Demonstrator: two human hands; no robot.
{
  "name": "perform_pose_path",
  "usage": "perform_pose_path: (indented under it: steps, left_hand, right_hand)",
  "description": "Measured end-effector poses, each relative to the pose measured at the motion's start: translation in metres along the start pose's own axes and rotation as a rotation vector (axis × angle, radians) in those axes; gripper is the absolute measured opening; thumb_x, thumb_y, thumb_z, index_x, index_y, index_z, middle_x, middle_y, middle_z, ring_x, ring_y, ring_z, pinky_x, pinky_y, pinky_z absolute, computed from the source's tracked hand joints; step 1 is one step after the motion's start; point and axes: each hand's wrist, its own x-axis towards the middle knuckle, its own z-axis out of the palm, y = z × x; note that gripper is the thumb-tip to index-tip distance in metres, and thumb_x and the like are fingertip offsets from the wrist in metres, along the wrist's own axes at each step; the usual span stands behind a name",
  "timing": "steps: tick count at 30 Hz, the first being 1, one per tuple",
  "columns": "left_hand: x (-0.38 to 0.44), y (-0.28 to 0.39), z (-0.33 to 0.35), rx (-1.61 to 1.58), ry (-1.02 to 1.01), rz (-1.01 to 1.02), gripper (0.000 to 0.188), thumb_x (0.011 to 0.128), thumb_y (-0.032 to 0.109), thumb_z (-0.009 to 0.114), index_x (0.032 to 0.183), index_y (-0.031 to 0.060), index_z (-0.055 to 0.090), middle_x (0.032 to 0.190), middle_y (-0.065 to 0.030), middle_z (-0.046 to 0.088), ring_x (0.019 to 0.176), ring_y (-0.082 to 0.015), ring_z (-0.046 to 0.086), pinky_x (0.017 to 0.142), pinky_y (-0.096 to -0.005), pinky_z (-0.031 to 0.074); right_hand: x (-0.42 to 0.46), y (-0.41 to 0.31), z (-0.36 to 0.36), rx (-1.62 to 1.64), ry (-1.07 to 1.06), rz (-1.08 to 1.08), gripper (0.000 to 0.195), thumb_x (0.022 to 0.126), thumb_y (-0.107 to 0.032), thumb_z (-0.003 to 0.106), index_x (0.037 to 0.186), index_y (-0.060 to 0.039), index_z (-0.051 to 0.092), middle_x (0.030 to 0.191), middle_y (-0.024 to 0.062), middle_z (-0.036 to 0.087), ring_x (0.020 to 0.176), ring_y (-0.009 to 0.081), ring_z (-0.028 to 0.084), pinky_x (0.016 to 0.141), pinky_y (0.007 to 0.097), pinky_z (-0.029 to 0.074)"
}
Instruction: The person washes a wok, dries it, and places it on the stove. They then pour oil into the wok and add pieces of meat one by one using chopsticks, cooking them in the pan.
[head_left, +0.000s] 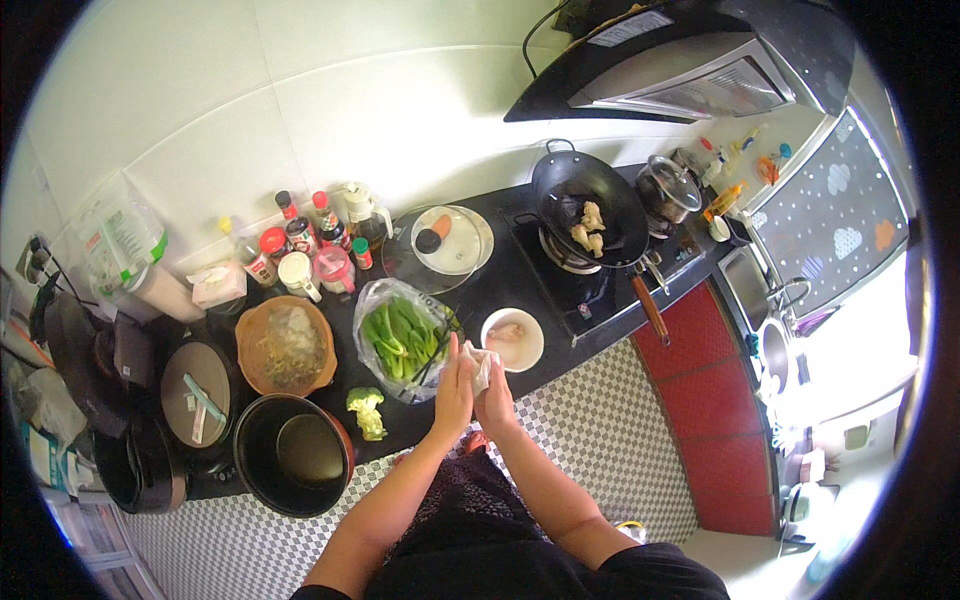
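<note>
Between the palms of my left hand (454, 390) and my right hand (495, 401) is a crumpled white tissue (478, 366), pressed from both sides at the counter's front edge. Just beyond my hands stands a white bowl (537, 341) with a piece of raw chicken (507, 334) in it. Left of them, leafy green vegetables (401, 337) lie in an open clear plastic bag (367, 300). A black wok (555, 172) on the gas stove holds several chicken pieces (589, 226); its wooden handle (649, 307) points towards the front edge.
At left are a brown basin (247, 330) of murky contents, an empty-looking black pot (296, 454) and a cut vegetable piece (366, 412). Seasoning bottles (302, 234) and a glass lid (397, 255) stand along the wall. A lidded pot (667, 186) sits behind the wok, under the range hood (675, 75).
</note>
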Motion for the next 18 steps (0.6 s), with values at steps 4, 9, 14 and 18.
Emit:
perform_pose_path:
  steps: [4, 9, 14, 18]
  left_hand:
    - [0.001, 0.02, -0.007, 0.092, -0.033, -0.014, 0.039, 0.095, 0.03, 0.03, 0.12, 0.0041, 0.045, 0.131, -0.0158, 0.041, 0.12, -0.0299, 0.039, 0.101, -0.0337, 0.025]
    - [-0.002, 0.008, -0.004, 0.034, 0.015, -0.061, 0.039, 0.095, 0.031, 0.03, 0.119, 0.0024, 0.042, 0.128, -0.0158, 0.043, 0.114, -0.0292, 0.044, 0.098, -0.0346, 0.029]
    - [-0.007, 0.018, -0.002, -0.46, 0.178, -0.302, 0.044, 0.094, 0.03, 0.033, 0.128, 0.0016, 0.029, 0.127, -0.0175, 0.039, 0.113, -0.0286, 0.043, 0.096, -0.0332, 0.032]
    - [-0.018, -0.005, -0.01, 0.166, 0.102, -0.089, 0.045, 0.094, 0.028, 0.032, 0.131, 0.0021, 0.027, 0.13, -0.0191, 0.034, 0.117, -0.0294, 0.039, 0.097, -0.0345, 0.032]
  right_hand:
    - [-0.015, -0.019, 0.037, -0.01, 0.086, 0.032, 0.031, 0.094, -0.031, 0.034, 0.115, -0.0088, 0.035, 0.112, 0.0088, 0.046, 0.108, 0.0195, 0.045, 0.092, 0.0325, 0.038]
    - [-0.01, -0.006, 0.03, -0.049, 0.122, 0.028, 0.033, 0.094, -0.033, 0.035, 0.116, -0.0079, 0.035, 0.111, 0.0097, 0.048, 0.105, 0.019, 0.047, 0.09, 0.0325, 0.039]
    - [-0.002, -0.005, 0.015, -0.118, 0.083, 0.089, 0.044, 0.094, -0.039, 0.033, 0.125, -0.0077, 0.032, 0.119, 0.0117, 0.045, 0.11, 0.0204, 0.044, 0.095, 0.0333, 0.034]
    - [-0.013, 0.002, 0.035, -0.689, 0.038, -0.02, 0.048, 0.095, -0.038, 0.03, 0.129, -0.0049, 0.029, 0.121, 0.0127, 0.044, 0.113, 0.0203, 0.041, 0.096, 0.0307, 0.031]
